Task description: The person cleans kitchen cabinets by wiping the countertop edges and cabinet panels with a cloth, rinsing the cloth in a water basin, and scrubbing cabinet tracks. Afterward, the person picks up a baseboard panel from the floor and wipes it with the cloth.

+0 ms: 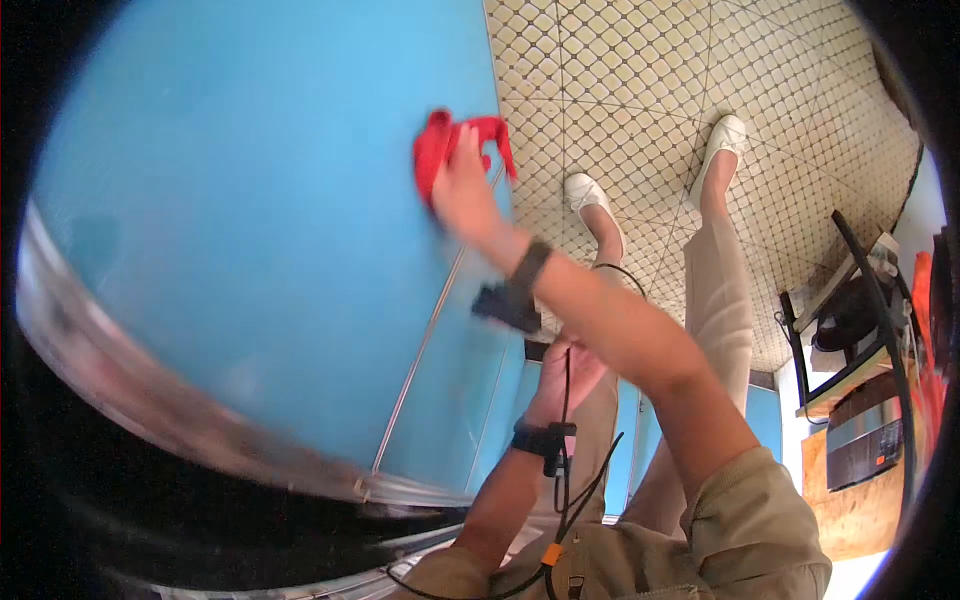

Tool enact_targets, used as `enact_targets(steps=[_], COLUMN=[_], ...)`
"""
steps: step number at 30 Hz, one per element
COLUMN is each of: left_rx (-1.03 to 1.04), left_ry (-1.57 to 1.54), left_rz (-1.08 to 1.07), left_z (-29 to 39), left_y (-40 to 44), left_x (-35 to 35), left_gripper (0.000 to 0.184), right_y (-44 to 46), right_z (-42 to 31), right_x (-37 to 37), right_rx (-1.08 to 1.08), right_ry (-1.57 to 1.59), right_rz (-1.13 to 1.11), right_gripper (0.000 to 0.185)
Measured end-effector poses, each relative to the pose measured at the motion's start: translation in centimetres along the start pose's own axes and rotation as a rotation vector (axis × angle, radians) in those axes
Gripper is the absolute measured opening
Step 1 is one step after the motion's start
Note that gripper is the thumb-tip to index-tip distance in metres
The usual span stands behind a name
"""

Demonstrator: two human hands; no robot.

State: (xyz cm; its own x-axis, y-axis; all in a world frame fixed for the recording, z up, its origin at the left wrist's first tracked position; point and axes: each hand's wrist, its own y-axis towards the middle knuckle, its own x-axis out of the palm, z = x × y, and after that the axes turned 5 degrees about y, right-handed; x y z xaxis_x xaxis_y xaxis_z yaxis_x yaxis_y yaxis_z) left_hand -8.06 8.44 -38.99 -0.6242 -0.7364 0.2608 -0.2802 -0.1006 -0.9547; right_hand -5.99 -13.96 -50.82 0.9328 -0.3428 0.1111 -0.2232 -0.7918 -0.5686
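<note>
A bunched red cloth (431, 160) lies against the blue cabinet panel (250, 200), near its edge. My right hand (468, 200) is on the cloth, pressing it to the panel; the fingers are slightly blurred. Lower down, my left hand (570, 375) is near my body, behind my right forearm. Its fingers are mostly hidden, and I cannot see anything held in it. Each wrist wears a dark strap, and a black device (507, 307) sits by the right one.
Patterned floor tiles (640, 60) stretch beyond my feet in white shoes (728, 135). At right stands a black-framed rack (870, 290) with a dark appliance (865, 440). A metal edge (200, 400) borders the blue panel. Black cables (565, 490) hang before my body.
</note>
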Motion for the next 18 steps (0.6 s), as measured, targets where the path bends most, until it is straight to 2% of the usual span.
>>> enact_targets(steps=[2, 3, 4, 6, 7, 8, 10, 12, 15, 17, 18], left_rx=[-0.056, -0.066, -0.063, -0.071, -0.025, -0.016, -0.081, -0.079, -0.018, 0.038, 0.003], left_ry=[-0.153, -0.174, -0.174, -0.207, -0.016, -0.019, -0.089, -0.101, -0.059, 0.001, 0.044], left_rz=[-0.124, -0.105, -0.109, -0.318, -0.07, -0.072, -0.081, -0.11, -0.224, -0.316, -0.258], left_z=[-1.2, -1.5, -2.0, -3.3, -3.5, -3.7, -4.2, -5.4, -6.5, -5.9, -5.5], left_y=[3.5, 4.5, 6.5, 9.3, 9.5, 10.1, 11.4, 12.8, 12.7, 13.7, 14.1], left_x=[-0.9, 1.1, 1.0, 0.8, 1.6, 1.4, 0.8, -1.0, 0.7, 3.4, 4.8], left_gripper=[0.036, 0.037, 0.037, 0.037, 0.038, 0.038, 0.04, 0.042, 0.045, 0.046, 0.044], right_y=[5.7, 7.6, 9.2, 10.7, 11.4, 11.1, 8.9, 6.6, 4.8, 6.8, 8.4], right_z=[4.2, 5.6, 7.6, 12.2, 16.9, 17.1, 16.4, 18.5, 13.4, 9.6, 8.5], right_x=[-1.5, -2.3, -2.5, -2.3, -1.2, -1.7, -4.0, -4.4, -4.7, -4.7, -4.6], right_rx=[0.274, 0.404, 0.4, 0.606, 0.571, 0.568, 0.686, 0.629, 0.603, 0.718, 0.705], right_ry=[0.115, 0.186, 0.185, 0.135, 0.104, 0.104, -0.038, -0.216, -0.33, -0.19, -0.191], right_rz=[-0.023, -0.045, -0.048, -0.016, 0.02, 0.011, -0.292, -0.421, -0.304, -0.176, -0.175], right_gripper=[0.066, 0.065, 0.065, 0.067, 0.068, 0.068, 0.067, 0.067, 0.067, 0.064, 0.064])
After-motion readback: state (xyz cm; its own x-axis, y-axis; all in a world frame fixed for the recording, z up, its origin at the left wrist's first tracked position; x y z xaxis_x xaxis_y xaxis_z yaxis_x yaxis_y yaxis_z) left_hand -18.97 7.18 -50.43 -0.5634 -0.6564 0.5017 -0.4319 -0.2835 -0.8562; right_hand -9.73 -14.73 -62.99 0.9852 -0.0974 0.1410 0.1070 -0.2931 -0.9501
